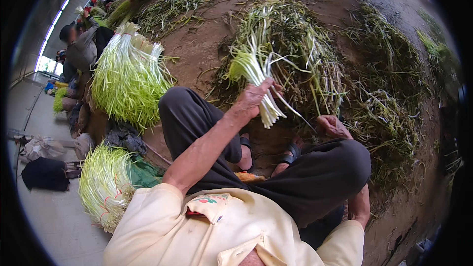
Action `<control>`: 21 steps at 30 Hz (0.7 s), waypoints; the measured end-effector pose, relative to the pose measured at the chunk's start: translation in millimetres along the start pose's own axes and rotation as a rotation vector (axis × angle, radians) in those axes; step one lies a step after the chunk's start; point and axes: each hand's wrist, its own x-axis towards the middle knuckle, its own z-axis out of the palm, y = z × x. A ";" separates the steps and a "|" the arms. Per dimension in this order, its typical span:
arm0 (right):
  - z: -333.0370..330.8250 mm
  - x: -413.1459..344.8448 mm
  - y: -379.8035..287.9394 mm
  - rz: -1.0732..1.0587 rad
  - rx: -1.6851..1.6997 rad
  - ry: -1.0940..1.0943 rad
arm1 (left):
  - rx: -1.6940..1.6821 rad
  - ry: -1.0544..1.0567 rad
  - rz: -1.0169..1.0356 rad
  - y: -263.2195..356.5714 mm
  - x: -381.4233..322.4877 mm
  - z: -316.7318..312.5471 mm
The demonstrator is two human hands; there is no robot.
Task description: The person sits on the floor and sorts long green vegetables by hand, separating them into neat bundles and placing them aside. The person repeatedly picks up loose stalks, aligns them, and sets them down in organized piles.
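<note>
My left hand (255,99) grips a small bunch of allium-like shoots (251,68), with white stalks and yellow-green leaf tips. The stalk ends point toward me; the leaves point away. One long thin strand (292,107) leaves the bunch toward my right hand and looks dark at its end. My right hand (334,126) is curled just above my right knee. Whether its fingers pinch a stalk is too small to tell. Beyond both hands lies a heap of stripped leaves and stems (288,37), green and withered.
Large tied bundles of similar shoots stand at left (129,77) and beside my left elbow (107,188). More plant litter (388,118) covers the soil at right. A person (79,51) sits at upper left. A dark cloth item (46,173) lies on the pale floor.
</note>
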 end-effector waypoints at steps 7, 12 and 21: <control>-19.2 -33.7 36.9 -0.105 -0.961 -0.033 | 0.148 0.168 -0.076 104.7 -35.6 1.6; -38.8 16.1 14.6 -0.034 -0.834 0.192 | 0.140 0.145 0.151 211.3 -37.9 6.0; -29.5 156.6 1.4 -0.298 -1.089 0.658 | 0.157 0.239 0.210 195.1 72.5 38.1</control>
